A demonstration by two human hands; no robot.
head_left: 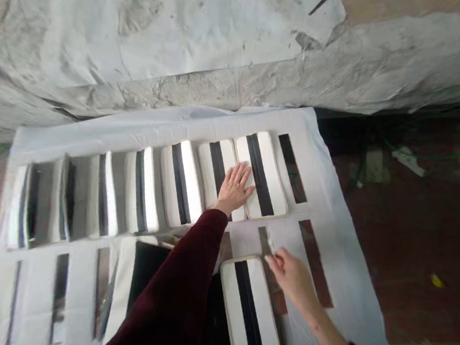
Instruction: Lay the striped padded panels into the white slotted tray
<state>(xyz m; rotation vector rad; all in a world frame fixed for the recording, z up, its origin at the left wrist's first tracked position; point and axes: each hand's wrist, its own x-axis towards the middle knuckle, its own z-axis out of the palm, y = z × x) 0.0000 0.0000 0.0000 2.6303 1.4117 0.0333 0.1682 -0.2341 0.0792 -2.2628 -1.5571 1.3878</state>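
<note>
While the left grip [234, 187] lies widely spread across two striped panels [271, 174], the right grip [289, 271] is curled, contents unclear

The place looked like a workshop or small factory. Matching white panels with black stripes [271, 174] were lined up, as for batch work, on a white sheet [336, 238] with repeated rectangular slots. Beyond spread a stained, wrinkled grey-white covering [200, 29]; pale scraps [410, 161] littered the dull reddish floor [400, 253].
</note>
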